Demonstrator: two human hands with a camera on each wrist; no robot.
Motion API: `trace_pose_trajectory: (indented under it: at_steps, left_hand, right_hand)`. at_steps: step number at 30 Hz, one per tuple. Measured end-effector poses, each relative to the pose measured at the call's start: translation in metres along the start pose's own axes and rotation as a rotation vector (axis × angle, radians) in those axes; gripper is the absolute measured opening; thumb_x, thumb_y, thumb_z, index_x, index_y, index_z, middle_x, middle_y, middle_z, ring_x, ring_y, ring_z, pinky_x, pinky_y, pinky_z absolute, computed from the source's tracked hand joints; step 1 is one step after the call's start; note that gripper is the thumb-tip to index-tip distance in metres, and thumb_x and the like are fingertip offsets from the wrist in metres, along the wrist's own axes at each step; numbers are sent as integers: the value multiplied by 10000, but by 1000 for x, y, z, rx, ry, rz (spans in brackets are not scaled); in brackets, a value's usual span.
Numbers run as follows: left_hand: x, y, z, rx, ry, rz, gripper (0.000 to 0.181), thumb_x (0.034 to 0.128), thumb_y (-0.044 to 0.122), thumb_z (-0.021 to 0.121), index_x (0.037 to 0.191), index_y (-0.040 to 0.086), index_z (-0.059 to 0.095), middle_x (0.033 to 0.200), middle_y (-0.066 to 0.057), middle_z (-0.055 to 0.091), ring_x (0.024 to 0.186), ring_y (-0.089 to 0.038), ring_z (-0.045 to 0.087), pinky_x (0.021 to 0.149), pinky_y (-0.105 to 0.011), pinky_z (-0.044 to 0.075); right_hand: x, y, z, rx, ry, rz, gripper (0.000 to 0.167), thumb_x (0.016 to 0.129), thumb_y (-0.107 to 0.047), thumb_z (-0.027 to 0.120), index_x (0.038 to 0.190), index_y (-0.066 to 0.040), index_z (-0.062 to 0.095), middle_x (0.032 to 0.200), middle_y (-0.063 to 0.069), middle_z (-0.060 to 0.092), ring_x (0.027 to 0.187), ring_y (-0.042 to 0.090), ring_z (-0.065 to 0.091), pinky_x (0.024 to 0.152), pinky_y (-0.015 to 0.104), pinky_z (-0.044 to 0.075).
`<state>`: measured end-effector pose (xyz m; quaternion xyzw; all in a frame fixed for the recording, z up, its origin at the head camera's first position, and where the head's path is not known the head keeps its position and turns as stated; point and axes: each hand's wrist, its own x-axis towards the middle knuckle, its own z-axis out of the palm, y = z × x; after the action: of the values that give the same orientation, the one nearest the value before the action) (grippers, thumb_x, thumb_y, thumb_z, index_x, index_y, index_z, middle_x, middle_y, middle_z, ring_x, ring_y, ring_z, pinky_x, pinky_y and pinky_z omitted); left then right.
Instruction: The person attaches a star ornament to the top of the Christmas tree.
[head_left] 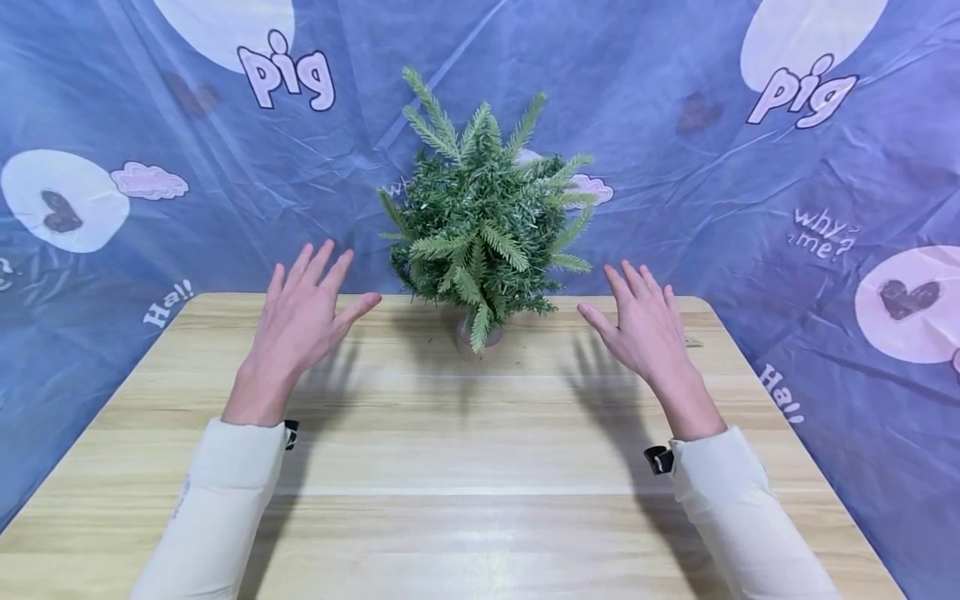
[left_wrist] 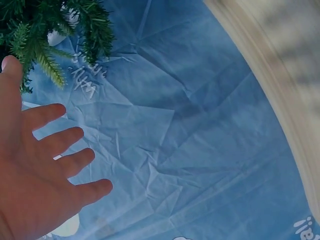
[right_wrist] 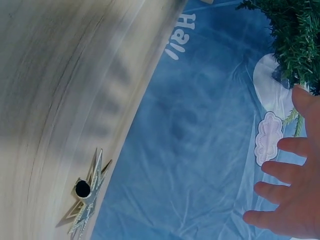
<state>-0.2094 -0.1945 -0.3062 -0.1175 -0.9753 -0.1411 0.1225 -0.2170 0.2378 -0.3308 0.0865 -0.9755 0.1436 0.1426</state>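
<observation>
A small artificial Christmas tree [head_left: 480, 208] stands upright at the far middle of the table, its base [head_left: 478, 340] partly hidden by branches. To its left, my left hand [head_left: 300, 317] hovers above the table with straight, spread fingers and nothing in it. My right hand [head_left: 641, 321] is held the same way on the other side. Both hands are apart from the tree. Beyond the right hand a gold star ornament [right_wrist: 86, 197] with a dark round socket lies near the table's edge; the head view shows only a sliver of it.
The wood-grain table [head_left: 480, 467] has its rounded far edge against a blue printed cloth [head_left: 360, 167], which hangs behind and along both sides. A dark band [head_left: 660, 459] shows at the right wrist, by the white sleeve [head_left: 720, 475].
</observation>
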Motion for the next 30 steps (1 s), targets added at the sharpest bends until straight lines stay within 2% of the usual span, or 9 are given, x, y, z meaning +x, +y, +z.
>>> trace_pose_trajectory:
  at_steps: [5, 10, 19, 22, 25, 27, 30]
  left_hand:
    - [4, 5, -2, -14, 47, 34, 846, 997, 685, 382, 1595, 93, 295, 1681, -150, 137, 1544, -358, 60, 1210, -579, -33]
    - [7, 7, -4, -29, 85, 76, 805, 1005, 631, 455, 1576, 77, 335, 1666, -167, 195, 1533, -370, 127, 1218, -578, 54]
    - [3, 12, -9, -106, 230, 128, 689, 999, 502, 588, 1528, 86, 440, 1628, -132, 325, 1486, -373, 281, 1135, -657, 248]
    - [4, 14, -8, -172, 315, 166, 669, 993, 498, 601, 1504, 85, 477, 1596, -132, 386, 1457, -376, 337, 1128, -644, 278]
    - [9, 18, -8, -241, 429, 232, 712, 987, 595, 537, 1457, 61, 532, 1536, -152, 466, 1413, -384, 396, 1147, -581, 296]
    - [14, 22, -9, -271, 510, 282, 757, 980, 649, 492, 1417, 36, 567, 1487, -173, 516, 1386, -389, 429, 1155, -536, 304]
    - [20, 30, -11, -299, 597, 334, 777, 980, 666, 472, 1380, 13, 598, 1445, -187, 552, 1359, -383, 456, 1158, -488, 310]
  right_hand:
    - [1, 5, -1, 12, 32, 4, 766, 1011, -552, 526, 1545, -26, 368, 1614, 243, 282, 1476, 473, 225, 1158, 701, 100]
    - [0, 8, -3, 24, 29, 11, 769, 1011, -571, 509, 1536, -24, 381, 1602, 246, 308, 1454, 491, 259, 1150, 708, 118]
    - [0, 7, 0, 71, 39, 9, 750, 1003, -553, 542, 1525, -30, 409, 1594, 230, 338, 1430, 496, 301, 1144, 698, 168]
    - [0, 9, 2, 90, 53, 6, 732, 1004, -530, 557, 1518, -27, 419, 1585, 233, 351, 1422, 496, 315, 1141, 682, 194]
    - [-1, 13, 3, 110, 66, 3, 710, 1011, -504, 561, 1510, -16, 427, 1575, 238, 365, 1413, 498, 331, 1122, 678, 236]
    - [-3, 16, 3, 127, 68, 4, 702, 1017, -491, 555, 1510, -9, 424, 1574, 241, 365, 1412, 496, 334, 1116, 677, 249]
    - [-5, 22, 1, 150, 71, 11, 691, 1026, -480, 542, 1508, 1, 421, 1568, 246, 372, 1407, 500, 340, 1111, 679, 258]
